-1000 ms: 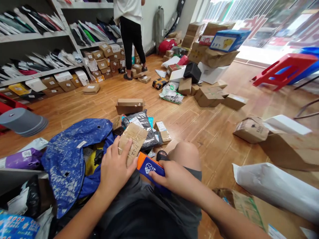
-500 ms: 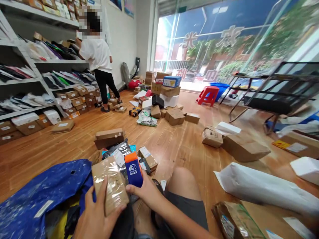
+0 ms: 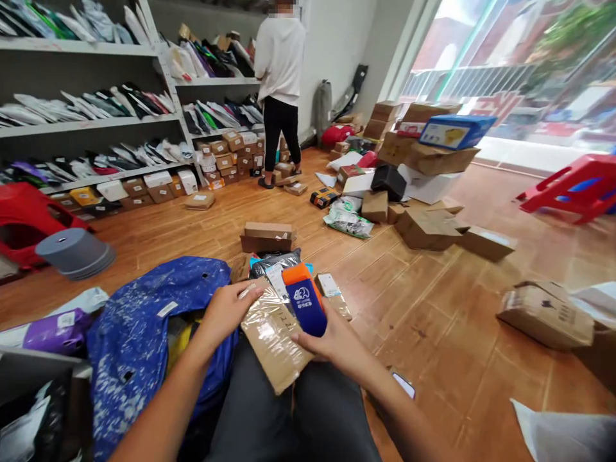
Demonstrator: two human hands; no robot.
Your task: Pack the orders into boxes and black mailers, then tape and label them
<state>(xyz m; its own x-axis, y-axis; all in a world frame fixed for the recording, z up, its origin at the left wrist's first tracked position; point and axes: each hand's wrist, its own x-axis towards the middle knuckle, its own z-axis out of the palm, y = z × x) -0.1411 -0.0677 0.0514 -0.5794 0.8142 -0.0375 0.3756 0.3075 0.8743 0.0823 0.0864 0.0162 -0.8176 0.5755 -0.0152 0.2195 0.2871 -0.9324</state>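
Note:
My left hand (image 3: 233, 311) grips the upper left edge of a flat brown cardboard package (image 3: 272, 337) wrapped in shiny clear tape, with handwritten marks on it. The package lies tilted above my thighs. My right hand (image 3: 332, 333) is closed round a blue block-shaped handheld device (image 3: 308, 307) with an orange end and a white elephant logo. Its thumb rests at the package's right edge. Just beyond are a dark plastic parcel (image 3: 283, 260) and a small labelled box (image 3: 333, 292). A blue woven bag (image 3: 149, 346) lies open at my left.
Shelves (image 3: 96, 125) of parcels line the left wall, where a person (image 3: 282, 64) stands facing away. Piled boxes (image 3: 428, 224) occupy the floor ahead. A red stool (image 3: 572, 186) is at the right, a grey basin (image 3: 74, 253) at the left, and a phone (image 3: 403, 384) by my right forearm.
My view has swung left and down. My left hand has shifted from the package's lower side to its upper left edge. The blue device stays in my right hand.

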